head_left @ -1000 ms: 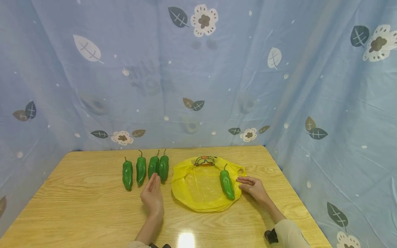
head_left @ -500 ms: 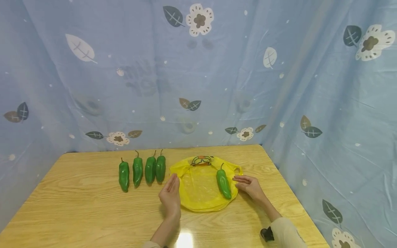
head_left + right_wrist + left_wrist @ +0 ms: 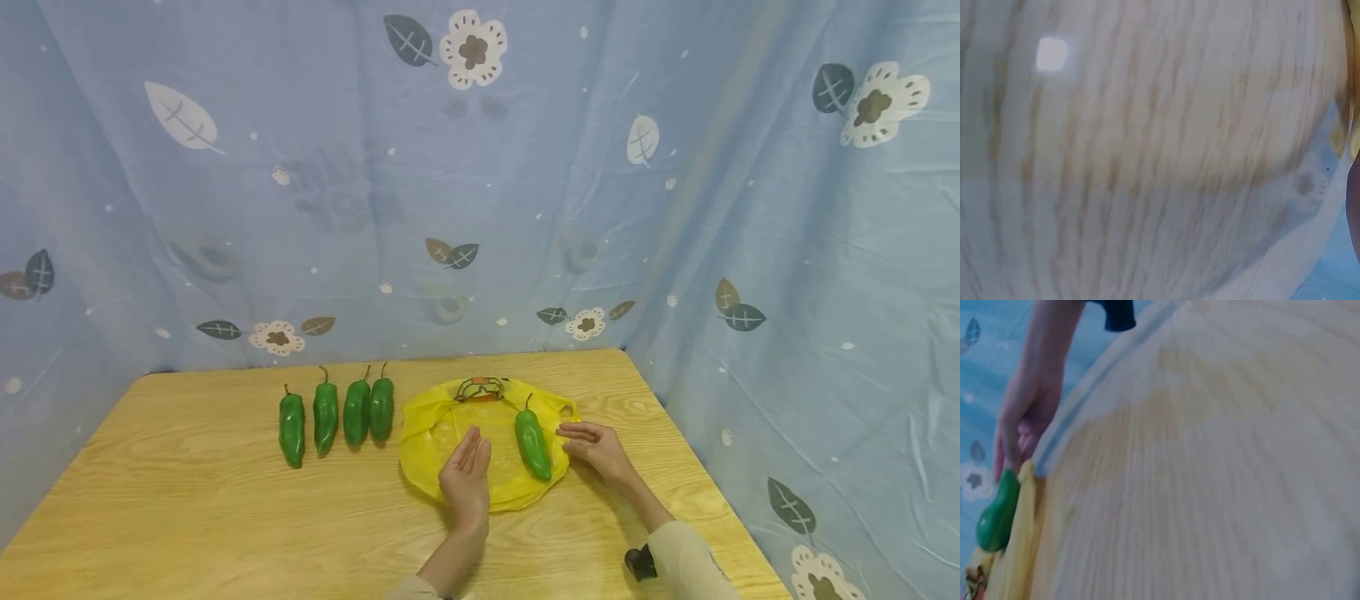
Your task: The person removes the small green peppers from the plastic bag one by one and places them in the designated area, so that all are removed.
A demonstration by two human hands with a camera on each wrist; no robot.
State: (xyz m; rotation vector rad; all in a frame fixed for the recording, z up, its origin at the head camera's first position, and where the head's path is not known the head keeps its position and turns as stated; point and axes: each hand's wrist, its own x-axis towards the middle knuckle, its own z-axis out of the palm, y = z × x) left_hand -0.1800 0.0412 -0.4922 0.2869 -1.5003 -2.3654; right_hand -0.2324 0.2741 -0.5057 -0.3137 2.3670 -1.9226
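A yellow plastic bag (image 3: 422, 450) lies flattened on the table, one long green pepper (image 3: 532, 446) with a stem resting on its right part. My left hand (image 3: 467, 482) is over the bag's lower middle, fingers fairly straight and holding nothing. At the bag's right edge is my right hand (image 3: 598, 450), fingers extended and thumb slightly apart; whether the fingertips touch the plastic is unclear. The left wrist view shows that right hand (image 3: 1029, 415) beside the pepper (image 3: 999, 512) and bag (image 3: 1019, 550). Only a sliver of a hand (image 3: 1354, 209) shows in the right wrist view.
Several more green peppers stand in a row left of the bag, among them the leftmost pepper (image 3: 292, 429) and the rightmost pepper (image 3: 382, 408). The wooden table (image 3: 187, 500) backs onto a blue patterned curtain (image 3: 360, 167), which also runs along the right side.
My left hand has moved right, from beside the row of peppers to over the bag. The right hand stays by the bag's right edge. The head view has shifted slightly.
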